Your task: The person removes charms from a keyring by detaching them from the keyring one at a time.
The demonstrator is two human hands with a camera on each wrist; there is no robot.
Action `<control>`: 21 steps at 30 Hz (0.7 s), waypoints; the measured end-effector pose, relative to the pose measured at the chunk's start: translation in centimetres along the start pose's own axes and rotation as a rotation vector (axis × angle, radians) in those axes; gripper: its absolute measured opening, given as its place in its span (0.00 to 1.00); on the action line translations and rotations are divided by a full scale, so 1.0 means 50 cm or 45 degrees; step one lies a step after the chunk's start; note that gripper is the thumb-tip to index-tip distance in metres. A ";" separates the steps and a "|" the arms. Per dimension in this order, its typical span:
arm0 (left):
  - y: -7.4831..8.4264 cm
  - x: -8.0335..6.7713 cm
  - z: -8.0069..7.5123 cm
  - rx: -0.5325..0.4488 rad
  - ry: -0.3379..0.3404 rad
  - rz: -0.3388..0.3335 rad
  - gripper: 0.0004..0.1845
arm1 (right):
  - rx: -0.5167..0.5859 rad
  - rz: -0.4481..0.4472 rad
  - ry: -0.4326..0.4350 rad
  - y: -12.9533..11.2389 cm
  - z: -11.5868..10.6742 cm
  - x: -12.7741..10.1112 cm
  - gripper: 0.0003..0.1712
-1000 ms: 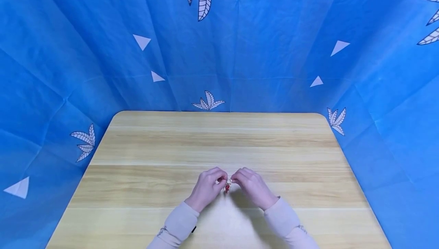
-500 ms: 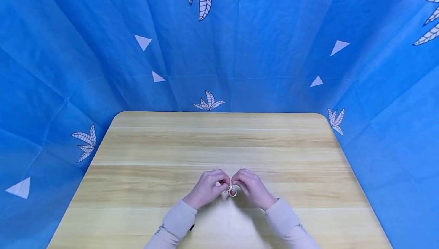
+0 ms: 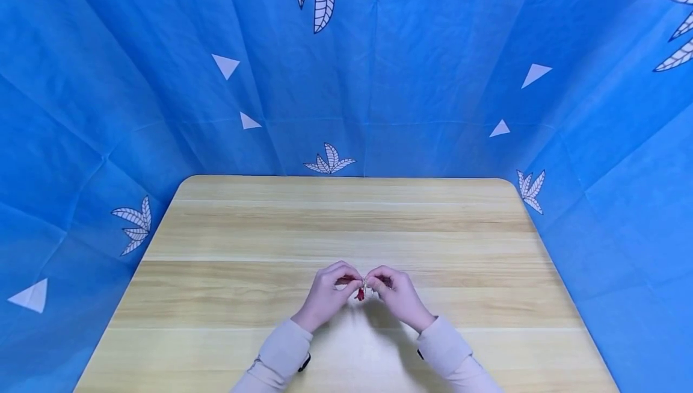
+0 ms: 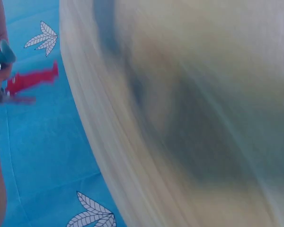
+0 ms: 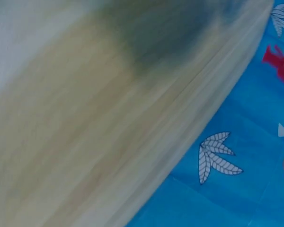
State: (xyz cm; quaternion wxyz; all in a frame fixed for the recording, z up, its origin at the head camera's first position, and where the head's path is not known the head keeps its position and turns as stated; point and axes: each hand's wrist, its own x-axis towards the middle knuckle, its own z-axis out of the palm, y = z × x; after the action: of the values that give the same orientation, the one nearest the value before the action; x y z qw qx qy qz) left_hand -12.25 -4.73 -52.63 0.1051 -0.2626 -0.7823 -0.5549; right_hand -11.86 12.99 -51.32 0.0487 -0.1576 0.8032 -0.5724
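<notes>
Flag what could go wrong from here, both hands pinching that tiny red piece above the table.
1. The red piece is tiny, held only by the fingertips of the left hand and right hand; a slip would likely drop it onto the table.
2. Both wrist views are blurred, so the grip itself is hard to check.

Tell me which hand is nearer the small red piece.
Left, narrowly. The red piece hangs just below the left hand, by its fingertips. The right hand pinches the small metal bit right beside it, a touch farther off.
</notes>
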 end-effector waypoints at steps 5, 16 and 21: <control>0.010 -0.007 0.009 0.067 0.078 -0.029 0.10 | 0.183 0.239 0.109 -0.006 0.005 0.004 0.07; 0.003 -0.006 0.034 0.282 0.210 0.013 0.08 | 0.287 0.340 0.133 -0.001 0.010 0.005 0.09; 0.000 -0.004 0.037 0.367 0.221 0.072 0.08 | 0.288 0.344 0.115 -0.002 0.008 0.003 0.08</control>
State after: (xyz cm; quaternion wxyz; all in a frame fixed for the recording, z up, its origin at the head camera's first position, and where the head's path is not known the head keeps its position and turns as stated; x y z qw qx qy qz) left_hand -11.86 -3.08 -53.37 0.2247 -0.2178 -0.8341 -0.4543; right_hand -11.87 12.54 -51.34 0.1067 -0.0158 0.7490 -0.6538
